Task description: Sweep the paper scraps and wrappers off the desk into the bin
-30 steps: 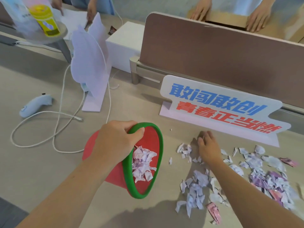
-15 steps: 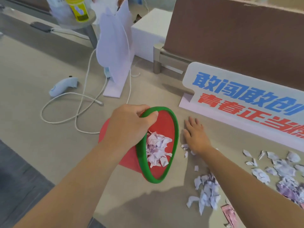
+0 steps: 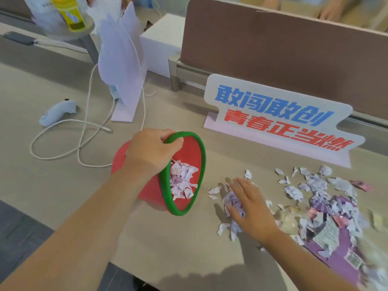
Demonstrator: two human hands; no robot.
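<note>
My left hand (image 3: pixel 154 150) is clamped on the green rim of the red bin (image 3: pixel 184 175), thumb inside and fingers over the outside, holding it tipped on its side on the bench (image 3: pixel 63 181) with the mouth facing right; a wad of torn paper already sits inside. My right hand (image 3: pixel 249 206) is released, flat and spread, palm down on a small clump of paper scraps (image 3: pixel 233 201) just right of the bin's mouth. More scraps lie scattered further right, mixed with a purple wrapper (image 3: pixel 336 246) and what looks like a clear crinkled one. I judge these bits nearly weightless and flimsy, likely to flutter or slip under the fingers, so I'd rake with the whole palm edge pressed to the surface rather than pinch. The wrapper looks slick and springy; it may need gathering whole.
</note>
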